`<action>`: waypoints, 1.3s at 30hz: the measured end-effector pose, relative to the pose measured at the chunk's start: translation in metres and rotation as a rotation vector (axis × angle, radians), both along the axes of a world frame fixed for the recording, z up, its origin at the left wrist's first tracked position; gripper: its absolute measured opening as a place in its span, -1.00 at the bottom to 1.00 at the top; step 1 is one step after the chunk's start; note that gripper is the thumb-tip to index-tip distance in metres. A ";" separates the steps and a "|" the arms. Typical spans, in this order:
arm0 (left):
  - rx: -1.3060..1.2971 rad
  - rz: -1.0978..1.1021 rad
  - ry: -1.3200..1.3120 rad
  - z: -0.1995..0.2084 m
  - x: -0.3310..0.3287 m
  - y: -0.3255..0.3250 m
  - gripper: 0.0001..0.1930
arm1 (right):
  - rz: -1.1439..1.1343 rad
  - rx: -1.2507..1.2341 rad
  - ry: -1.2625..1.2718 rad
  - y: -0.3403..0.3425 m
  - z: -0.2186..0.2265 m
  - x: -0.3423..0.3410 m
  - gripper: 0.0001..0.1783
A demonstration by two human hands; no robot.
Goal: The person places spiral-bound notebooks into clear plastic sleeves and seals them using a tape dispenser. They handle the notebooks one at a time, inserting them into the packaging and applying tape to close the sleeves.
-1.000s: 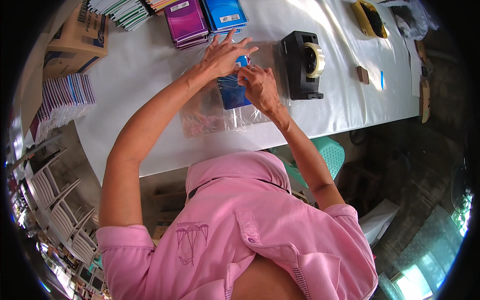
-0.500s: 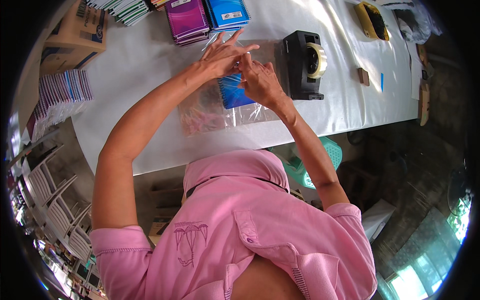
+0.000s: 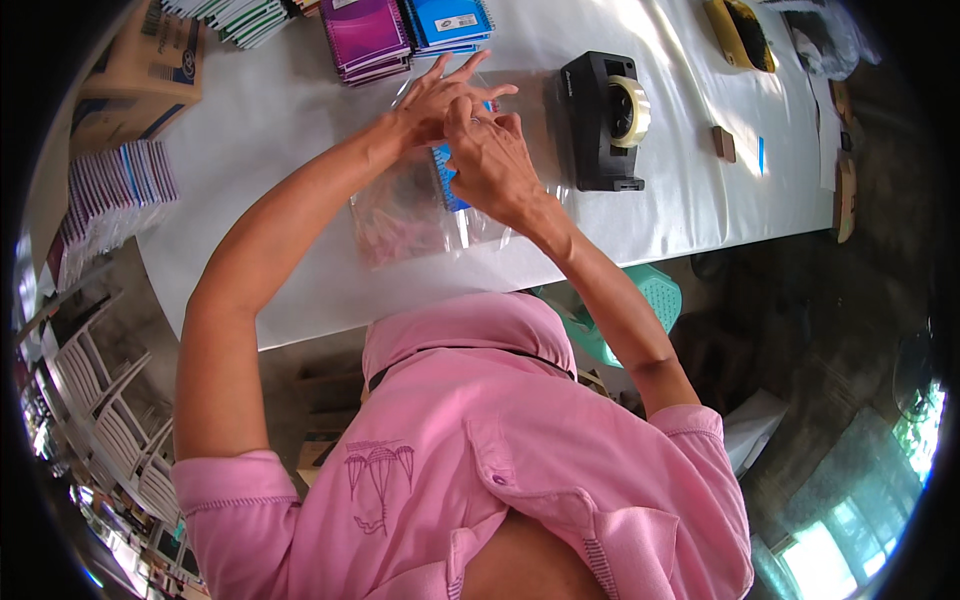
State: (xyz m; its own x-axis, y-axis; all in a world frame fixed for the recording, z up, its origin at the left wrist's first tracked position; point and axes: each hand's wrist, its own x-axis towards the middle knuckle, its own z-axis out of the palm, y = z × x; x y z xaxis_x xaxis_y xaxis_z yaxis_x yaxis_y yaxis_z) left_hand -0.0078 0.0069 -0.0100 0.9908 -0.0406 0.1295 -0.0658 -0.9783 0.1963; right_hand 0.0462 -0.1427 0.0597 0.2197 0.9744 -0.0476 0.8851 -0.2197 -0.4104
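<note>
A blue spiral notebook (image 3: 446, 178) lies on the table with clear plastic film (image 3: 400, 225) around it, mostly covered by my hands. My left hand (image 3: 436, 104) rests over its far part, fingers spread and stretched out. Across it comes my right hand (image 3: 490, 162), whose fingers are bent and closed near the left palm. Whatever those fingertips pinch, if anything, is hidden beneath the hand. Just right of the hands stands a black tape dispenser (image 3: 592, 125) carrying a roll of clear tape (image 3: 638, 112).
Purple notebooks (image 3: 365, 38) and blue notebooks (image 3: 447, 22) are stacked beyond my hands. At the left are a cardboard box (image 3: 135, 85) and a wrapped row of notebooks (image 3: 120, 190). A yellow container (image 3: 738, 35), a small brown block (image 3: 723, 144) and a blue strip (image 3: 760, 155) lie to the right.
My right hand has shifted left, overlapping my left hand more and covering more of the blue notebook. The left hand's fingers stay spread. The whole view has shifted slightly.
</note>
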 end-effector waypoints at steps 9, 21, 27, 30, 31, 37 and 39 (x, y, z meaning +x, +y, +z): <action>-0.061 -0.123 0.335 0.035 0.007 0.004 -0.59 | -0.214 -0.233 0.193 -0.003 -0.022 0.042 -0.44; -0.057 -0.124 0.591 0.055 0.018 0.000 -0.53 | -0.071 -0.340 -0.110 0.001 -0.019 0.031 -0.35; -0.010 -0.134 0.502 0.031 0.012 0.006 -0.38 | -0.075 -0.623 -0.198 0.018 -0.002 0.039 -0.24; -0.003 -0.126 0.468 0.047 0.014 0.000 -0.35 | -0.090 -0.759 -0.065 0.005 -0.021 0.067 -0.12; -0.012 -0.084 0.439 0.049 0.017 0.001 -0.35 | -0.066 -0.698 -0.066 0.001 -0.032 0.071 -0.13; -0.050 0.072 0.276 0.026 -0.016 0.025 -0.45 | -0.118 -0.447 0.289 -0.007 -0.055 0.081 -0.25; -0.008 0.157 0.186 0.019 -0.020 0.026 -0.54 | -0.103 -0.316 0.567 -0.013 -0.077 0.085 -0.22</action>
State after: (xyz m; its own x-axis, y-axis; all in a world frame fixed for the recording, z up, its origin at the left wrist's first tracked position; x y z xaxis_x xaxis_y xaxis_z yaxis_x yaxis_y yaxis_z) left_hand -0.0274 0.0330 0.0090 0.9916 0.1163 -0.0565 0.1253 -0.9721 0.1984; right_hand 0.1316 -0.1561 -0.0173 0.1680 0.8695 -0.4645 0.5184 -0.4787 -0.7086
